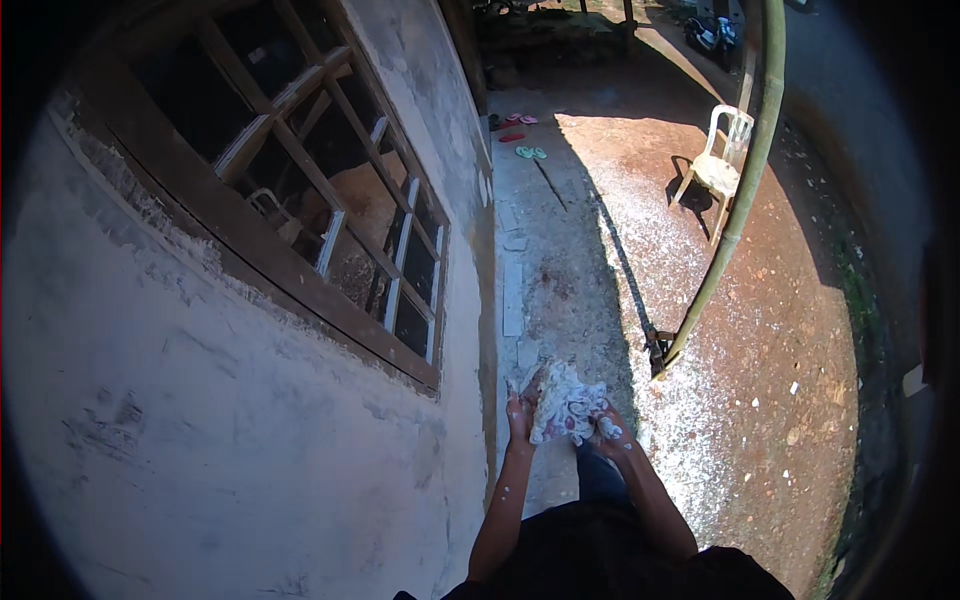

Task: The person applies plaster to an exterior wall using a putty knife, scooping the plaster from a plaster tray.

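White crumpled bundle [567, 405], long axis unclear, is grasped between left hand [519, 420] and right hand [613, 432]

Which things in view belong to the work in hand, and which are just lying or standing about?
Work in hand:
- lumpy white bundle, held between both hands; its material is unclear
- left hand, white-smeared
- right hand, white-smeared

Just about:
- off-white chair
- green sandals
- bamboo pole
- motorbike

harsh sun glares off the ground [720, 430] while the wall [250, 430] sits in shade, edges bowed and black.
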The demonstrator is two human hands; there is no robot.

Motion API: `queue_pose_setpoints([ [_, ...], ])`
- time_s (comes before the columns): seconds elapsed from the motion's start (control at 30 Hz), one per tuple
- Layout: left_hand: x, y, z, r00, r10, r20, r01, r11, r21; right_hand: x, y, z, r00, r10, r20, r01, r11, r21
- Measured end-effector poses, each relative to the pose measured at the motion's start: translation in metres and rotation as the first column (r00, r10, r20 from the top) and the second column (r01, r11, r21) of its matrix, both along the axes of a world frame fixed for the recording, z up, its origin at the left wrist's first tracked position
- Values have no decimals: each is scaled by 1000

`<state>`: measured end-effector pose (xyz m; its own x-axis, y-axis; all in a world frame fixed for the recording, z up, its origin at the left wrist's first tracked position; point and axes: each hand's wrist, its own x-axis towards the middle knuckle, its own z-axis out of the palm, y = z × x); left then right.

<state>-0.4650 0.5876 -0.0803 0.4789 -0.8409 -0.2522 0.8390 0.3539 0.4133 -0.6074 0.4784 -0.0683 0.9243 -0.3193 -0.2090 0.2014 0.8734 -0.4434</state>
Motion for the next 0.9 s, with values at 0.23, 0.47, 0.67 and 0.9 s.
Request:
queue_pose_setpoints([
  [0.23, 141, -133, -35, 989, 136, -49, -142, 979, -145, 145, -137, 2, 992, 56, -112, -56, 998, 2],
  [0.47, 271, -236, -18, 957, 289, 15, -287, 954, -83, 284, -255, 31, 983, 114, -147, -117, 993, -11],
  [0.67, 377, -319, 8, 957, 290, -22, -286, 926, -246, 412, -348, 35, 986, 161, -47, -158, 986, 51],
  [0.9, 560, -381, -76, 842, 521, 135, -529, 849, 21, 585, -438, 12, 982, 171, -74, -172, 985, -1],
])
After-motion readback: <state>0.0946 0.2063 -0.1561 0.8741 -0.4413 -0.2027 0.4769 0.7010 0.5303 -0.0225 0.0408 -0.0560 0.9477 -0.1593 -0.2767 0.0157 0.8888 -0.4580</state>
